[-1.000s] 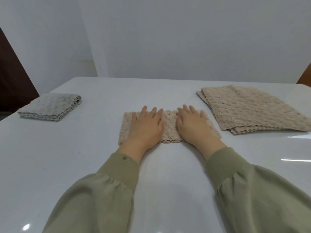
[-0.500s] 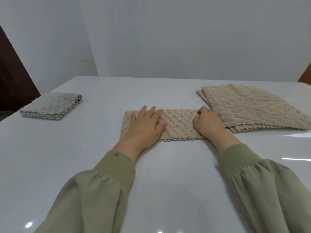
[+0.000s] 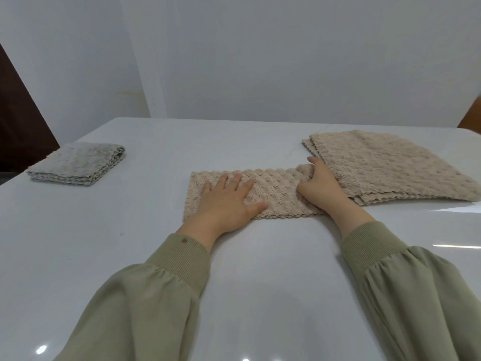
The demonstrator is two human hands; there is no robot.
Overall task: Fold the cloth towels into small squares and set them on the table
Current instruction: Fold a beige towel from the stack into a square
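A beige textured towel (image 3: 276,194), folded into a long narrow strip, lies across the middle of the white table (image 3: 130,243). My left hand (image 3: 226,201) presses flat on the strip's left half, fingers spread. At the strip's right end my right hand (image 3: 320,186) curls its fingers round the cloth and bunches it up slightly. A stack of beige towels (image 3: 385,165) lies flat at the right, touching that end. A grey towel (image 3: 78,162), folded into a small square, sits at the far left.
A pale wall rises behind the table's far edge. A dark brown panel (image 3: 18,121) stands beyond the table's left corner. Bare tabletop stretches between the grey square and the strip and in front of my arms.
My right hand slid from the strip's middle to its right end and closed on the cloth, lifting that end a little. My left hand stayed pressed on the left half.
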